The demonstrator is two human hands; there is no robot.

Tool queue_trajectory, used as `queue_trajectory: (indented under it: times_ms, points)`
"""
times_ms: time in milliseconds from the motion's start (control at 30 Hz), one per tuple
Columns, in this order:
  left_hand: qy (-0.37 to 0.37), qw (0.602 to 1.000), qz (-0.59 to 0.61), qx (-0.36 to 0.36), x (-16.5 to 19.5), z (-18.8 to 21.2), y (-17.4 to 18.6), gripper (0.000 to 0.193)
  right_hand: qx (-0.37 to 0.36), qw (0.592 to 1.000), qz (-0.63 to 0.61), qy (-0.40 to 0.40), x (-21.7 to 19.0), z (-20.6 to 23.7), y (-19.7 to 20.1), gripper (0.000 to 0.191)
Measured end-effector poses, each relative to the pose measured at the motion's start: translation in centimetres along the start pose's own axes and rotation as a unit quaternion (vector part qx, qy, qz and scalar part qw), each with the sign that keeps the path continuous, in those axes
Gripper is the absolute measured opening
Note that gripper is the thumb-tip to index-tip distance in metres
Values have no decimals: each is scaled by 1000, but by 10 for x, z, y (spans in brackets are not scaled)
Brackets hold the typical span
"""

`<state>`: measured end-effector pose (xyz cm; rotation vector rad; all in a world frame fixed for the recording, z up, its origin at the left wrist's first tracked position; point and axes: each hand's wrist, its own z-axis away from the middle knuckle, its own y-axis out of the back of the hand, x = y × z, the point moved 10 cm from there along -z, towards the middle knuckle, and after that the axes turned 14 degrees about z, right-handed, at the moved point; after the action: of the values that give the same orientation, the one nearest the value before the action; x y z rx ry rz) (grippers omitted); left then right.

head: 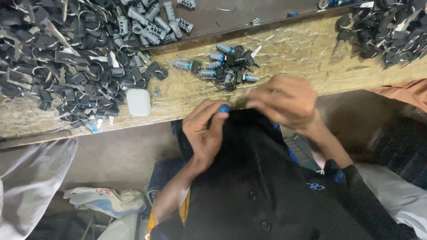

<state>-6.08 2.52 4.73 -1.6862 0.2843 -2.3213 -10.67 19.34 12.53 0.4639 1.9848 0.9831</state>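
My left hand [204, 129] grips a small cylinder lock with a blue band [223, 108] at the near edge of the wooden bench [311, 49]. My right hand [284, 100] hovers just right of it, fingers pinched together and blurred; whether they hold anything I cannot tell. Just beyond both hands lies a small cluster of metal lock cylinders with black keys [224, 66]. My black shirt [258, 178] fills the lower middle.
A big heap of black keys on rings [66, 58] covers the bench's left, another heap [387, 31] the far right. Silver lock cylinders [155, 22] lie on a dark tray. A white earbud case [138, 102] sits near the edge. Plastic bags [102, 200] lie below.
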Motion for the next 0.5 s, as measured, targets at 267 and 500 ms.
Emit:
queue_trajectory:
  times_ms: [267, 500]
  points:
    - [-26, 999, -29, -1, 7, -7, 15, 13, -10, 978, 192, -83, 23, -16, 9, 35]
    - [27, 993, 82, -77, -8, -18, -18, 14, 111, 736, -482, -462, 78, 68, 6, 17]
